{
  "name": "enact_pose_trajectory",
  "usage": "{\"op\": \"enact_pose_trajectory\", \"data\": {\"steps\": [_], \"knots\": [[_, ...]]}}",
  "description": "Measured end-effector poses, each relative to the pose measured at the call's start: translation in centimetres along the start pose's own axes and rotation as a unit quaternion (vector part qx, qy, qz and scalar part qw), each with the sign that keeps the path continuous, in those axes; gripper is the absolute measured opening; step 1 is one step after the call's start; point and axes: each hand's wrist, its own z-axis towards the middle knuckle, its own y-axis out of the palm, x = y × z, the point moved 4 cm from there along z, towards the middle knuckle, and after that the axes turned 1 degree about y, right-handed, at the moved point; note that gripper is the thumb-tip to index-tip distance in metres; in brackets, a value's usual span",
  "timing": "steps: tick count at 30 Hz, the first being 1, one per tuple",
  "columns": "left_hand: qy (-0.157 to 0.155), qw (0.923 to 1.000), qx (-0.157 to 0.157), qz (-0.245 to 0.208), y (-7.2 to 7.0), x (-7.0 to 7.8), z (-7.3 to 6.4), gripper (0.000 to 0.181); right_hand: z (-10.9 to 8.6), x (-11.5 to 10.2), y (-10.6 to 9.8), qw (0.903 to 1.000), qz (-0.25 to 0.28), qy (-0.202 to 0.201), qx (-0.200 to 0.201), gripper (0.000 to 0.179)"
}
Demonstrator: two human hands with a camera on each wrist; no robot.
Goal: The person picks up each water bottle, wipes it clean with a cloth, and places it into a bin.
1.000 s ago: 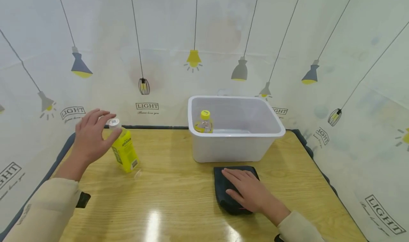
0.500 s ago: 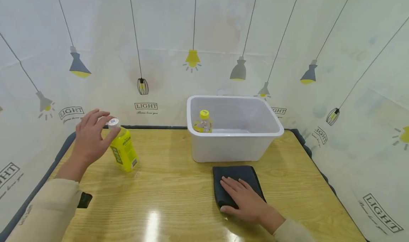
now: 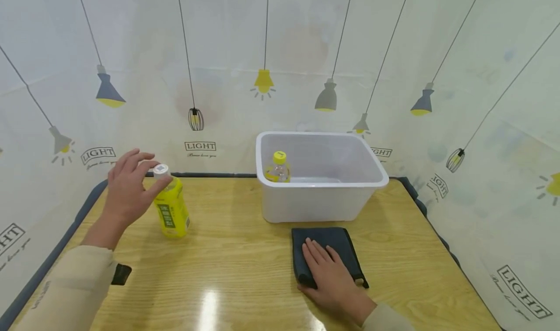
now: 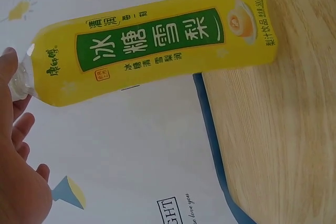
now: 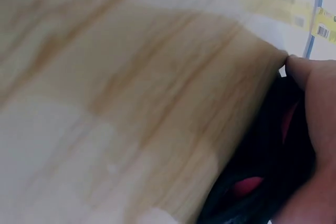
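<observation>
My left hand [image 3: 129, 190] pinches a yellow drink bottle [image 3: 172, 212] at its white cap, thumb on one side and a finger on the other. The bottle stands upright on the left of the table; the left wrist view shows its green label panel [image 4: 149, 40]. On the right, my right hand [image 3: 330, 277] lies with straight fingers on a dark blue, flat, folded fabric piece [image 3: 334, 238]. In the right wrist view, the near end of this dark fabric [image 5: 252, 156] gapes in folds with some pink inside, and my thumb is at its edge.
A white plastic bin [image 3: 317, 202] stands just behind the fabric piece. Inside it, at the left, is a clear bottle with a yellow cap [image 3: 280, 157]. Lamp-printed cloth walls [image 3: 232, 102] enclose the wooden table [image 3: 236, 268] at the back and sides.
The bottle has turned in my left hand so its green panel faces forward. My right hand has slid toward me over the fabric, which now lies flatter and wider.
</observation>
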Motion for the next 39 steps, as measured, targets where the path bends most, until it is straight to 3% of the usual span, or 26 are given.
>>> {"op": "enact_pose_trajectory", "data": {"steps": [6,11,19,29,39], "knots": [[0.008,1.0000,0.005,-0.003,0.1,0.2,0.1,0.047,0.1,-0.1,-0.1,0.9997,-0.021,0.012,0.007,0.081],[0.010,0.9999,0.004,-0.004,0.2,0.5,0.0,0.048,0.2,0.1,-0.3,0.9992,0.010,0.035,0.016,0.071],[0.041,0.9989,0.013,-0.020,0.5,2.2,0.0,0.042,0.1,0.5,-2.0,0.9890,0.069,0.068,0.112,0.058],[0.115,0.9921,0.034,-0.035,2.1,6.6,-0.3,0.036,0.0,0.4,-5.1,0.9659,0.129,0.047,0.219,0.048],[0.166,0.9832,0.040,-0.065,4.4,13.0,-1.0,0.043,0.6,-0.3,-7.6,0.9503,0.178,0.041,0.252,0.046]]}}
